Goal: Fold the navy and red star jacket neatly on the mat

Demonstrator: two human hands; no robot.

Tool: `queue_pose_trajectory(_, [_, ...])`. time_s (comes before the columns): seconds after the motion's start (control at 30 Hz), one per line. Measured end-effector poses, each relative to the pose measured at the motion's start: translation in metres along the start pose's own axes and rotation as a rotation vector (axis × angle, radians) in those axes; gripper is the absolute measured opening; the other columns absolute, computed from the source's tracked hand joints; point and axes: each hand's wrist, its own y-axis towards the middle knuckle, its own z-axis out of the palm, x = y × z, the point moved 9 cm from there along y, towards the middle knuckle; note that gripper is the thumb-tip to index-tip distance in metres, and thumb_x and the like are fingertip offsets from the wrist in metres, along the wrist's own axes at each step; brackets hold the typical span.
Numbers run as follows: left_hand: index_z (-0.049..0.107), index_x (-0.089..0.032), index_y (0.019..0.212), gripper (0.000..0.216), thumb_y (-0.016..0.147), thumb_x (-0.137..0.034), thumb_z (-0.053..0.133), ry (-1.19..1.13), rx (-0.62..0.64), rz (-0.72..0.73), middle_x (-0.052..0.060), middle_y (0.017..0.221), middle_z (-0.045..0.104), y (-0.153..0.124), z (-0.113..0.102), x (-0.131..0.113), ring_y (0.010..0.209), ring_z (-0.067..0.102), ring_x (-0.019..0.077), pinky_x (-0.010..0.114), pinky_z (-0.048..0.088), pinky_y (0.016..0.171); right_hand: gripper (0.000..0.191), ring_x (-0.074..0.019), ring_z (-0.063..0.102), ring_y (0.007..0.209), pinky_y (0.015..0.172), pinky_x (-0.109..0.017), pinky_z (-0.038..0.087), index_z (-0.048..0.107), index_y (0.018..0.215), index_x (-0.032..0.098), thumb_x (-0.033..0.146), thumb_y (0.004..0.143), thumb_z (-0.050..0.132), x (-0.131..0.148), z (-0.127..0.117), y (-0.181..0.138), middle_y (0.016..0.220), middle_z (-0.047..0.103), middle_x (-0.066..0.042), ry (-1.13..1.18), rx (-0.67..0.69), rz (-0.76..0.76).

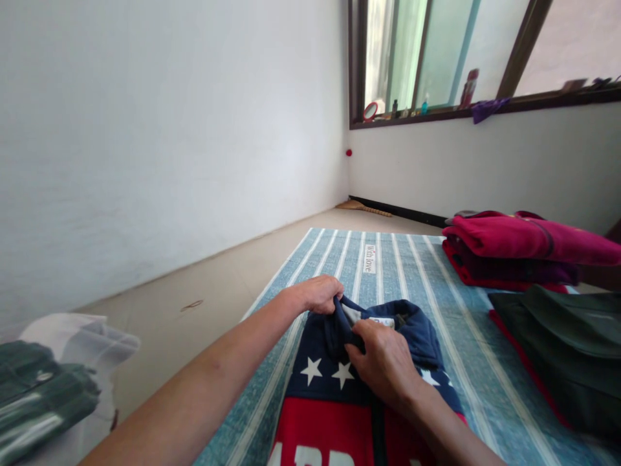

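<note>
We have a red and navy garment (334, 414) laid out at the near centre of the scene, on top of a blue striped sheet (392, 265). White stars mark the navy upper section; white lettering, cut off at the near edge, marks the red section. A dark strip runs down the middle. The collar (422, 330) forms the far end of the garment and stands partly raised, with a pale label showing inside it.

Our left hand (323, 294) reaches in from the near left. Its grip is closed on the left end of the collar, pinching the fabric between thumb and fingers. Our right hand (385, 353) lies across the garment from the near right. Its grip is grasping the collar just beside the label, to the right of the left hand.

To the right, on the sheet, we have a dark green folded garment (567, 336) on the near side and a stack of pink and red folded clothes (524, 239) on the far side. At the near left, a translucent white bag (82, 333) sits with green clothing (43, 382). A thin loop (193, 305) lies on the floor (233, 275) left of the sheet. Small items line the sill of the far right window (436, 52).
</note>
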Motion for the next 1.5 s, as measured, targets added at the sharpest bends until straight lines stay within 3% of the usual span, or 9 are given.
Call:
queue_pose_trajectory(0.17, [0.068,-0.017,0.081,0.029,0.058,-0.014,0.05,-0.228,0.102,-0.078,-0.001,0.069,0.063,0.001,0.002,0.009,0.067,0.059,0.016,0.023,0.045,0.057,0.008,-0.0174,0.063,0.072,0.059,-0.027,0.03,0.06,0.076,0.019,0.024,0.081,0.06,-0.001,0.003,0.0,0.076,0.068,-0.002,0.034,-0.067,-0.036])
queue_pose_trajectory(0.3, [0.065,-0.015,0.095,0.031,0.071,-0.03,0.051,-0.378,0.111,-0.097,0.003,0.086,0.067,0.007,-0.003,0.012,0.078,0.061,0.0158,0.023,0.049,0.062,0.005,-0.0177,0.061,0.069,0.058,-0.028,0.03,0.059,0.075,0.019,0.022,0.079,0.062,0.004,0.004,-0.002,0.073,0.067,-0.002,0.014,-0.158,-0.104])
queue_pose_trajectory(0.37, [0.065,-0.014,0.091,0.036,0.065,-0.039,0.063,-0.406,0.105,-0.079,0.003,0.084,0.066,0.013,-0.002,0.007,0.079,0.059,0.0164,0.023,0.047,0.064,0.005,-0.0181,0.061,0.067,0.058,-0.028,0.031,0.058,0.075,0.02,0.021,0.078,0.062,0.006,0.005,-0.003,0.072,0.066,-0.002,0.003,-0.199,-0.131])
queue_pose_trajectory(0.47, [0.066,-0.016,0.085,0.046,0.045,-0.036,0.079,-0.351,0.153,-0.06,-0.002,0.072,0.063,0.024,0.007,-0.001,0.073,0.056,0.0159,0.022,0.043,0.061,0.005,-0.0178,0.06,0.066,0.058,-0.028,0.032,0.058,0.076,0.02,0.02,0.077,0.062,0.008,0.005,-0.006,0.072,0.066,-0.001,-0.011,-0.247,-0.161])
queue_pose_trajectory(0.77, [0.052,-0.018,0.056,0.015,0.053,-0.02,0.067,-0.304,0.099,-0.141,-0.008,0.047,0.043,0.037,0.018,0.007,0.051,0.04,0.01,0.022,0.029,0.047,0.007,-0.0179,0.059,0.061,0.054,-0.028,0.033,0.057,0.073,0.021,0.022,0.077,0.062,0.013,0.002,-0.01,0.068,0.064,-0.001,-0.06,-0.309,-0.173])
queue_pose_trajectory(0.87, [0.057,-0.017,0.062,0.015,0.056,-0.026,0.068,-0.33,0.145,-0.117,-0.007,0.053,0.05,0.039,0.025,0.005,0.056,0.047,0.0113,0.022,0.033,0.051,0.007,-0.0181,0.06,0.062,0.054,-0.028,0.035,0.057,0.072,0.021,0.022,0.077,0.062,0.013,0.002,-0.009,0.067,0.064,-0.001,-0.048,-0.305,-0.179])
queue_pose_trajectory(1.0, [0.068,-0.017,0.086,0.041,0.053,-0.04,0.077,-0.359,0.223,-0.08,-0.001,0.071,0.066,0.041,0.026,-0.004,0.069,0.057,0.0154,0.024,0.041,0.061,0.006,-0.0181,0.06,0.063,0.056,-0.028,0.037,0.057,0.073,0.021,0.022,0.078,0.061,0.014,0.001,-0.008,0.069,0.064,-0.002,-0.035,-0.293,-0.198])
queue_pose_trajectory(1.17, [0.073,-0.018,0.091,0.049,0.058,-0.055,0.074,-0.336,0.322,-0.036,0.0,0.079,0.068,0.042,0.023,-0.021,0.079,0.059,0.0167,0.023,0.043,0.067,0.007,-0.0184,0.061,0.065,0.058,-0.028,0.039,0.057,0.074,0.02,0.022,0.08,0.06,0.012,0.002,-0.009,0.07,0.065,-0.002,-0.023,-0.268,-0.188])
queue_pose_trajectory(1.5, [0.062,-0.018,0.057,0.02,0.05,-0.033,0.073,-0.241,0.425,-0.026,-0.006,0.052,0.054,0.039,0.029,-0.037,0.056,0.047,0.0118,0.023,0.034,0.051,0.004,-0.0198,0.062,0.067,0.058,-0.029,0.041,0.058,0.076,0.02,0.022,0.079,0.059,0.012,0.002,-0.008,0.073,0.066,-0.004,-0.015,-0.24,-0.186])
